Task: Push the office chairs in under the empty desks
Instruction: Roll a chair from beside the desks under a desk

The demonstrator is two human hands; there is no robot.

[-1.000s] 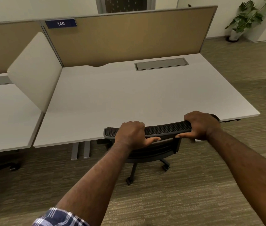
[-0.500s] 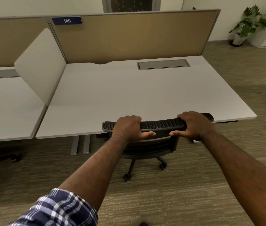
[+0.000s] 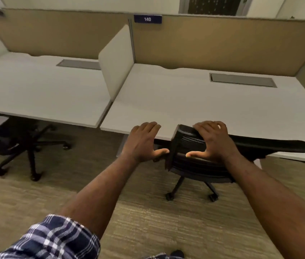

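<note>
A black mesh-backed office chair (image 3: 269, 144) stands at the white desk (image 3: 185, 101) labelled 140. Its seat is under the desktop and the top of its backrest is at the desk's front edge. My right hand (image 3: 213, 141) lies on the left end of the backrest, fingers over the top edge, thumb stretched out along the mesh. My left hand (image 3: 142, 141) hovers just left of the chair, fingers apart, holding nothing. A second black chair (image 3: 17, 144) sits partly under the neighbouring white desk (image 3: 36, 90) on the left, its wheeled base sticking out.
A white divider panel (image 3: 116, 58) separates the two desks, and a tan partition (image 3: 222, 43) runs behind them. Each desktop has a grey cable hatch (image 3: 241, 80). Carpeted floor stretches in front of both desks.
My left hand has come off the backrest and opened. My right hand has moved to the backrest's left end. The view has swung left, showing the neighbouring desk and chair.
</note>
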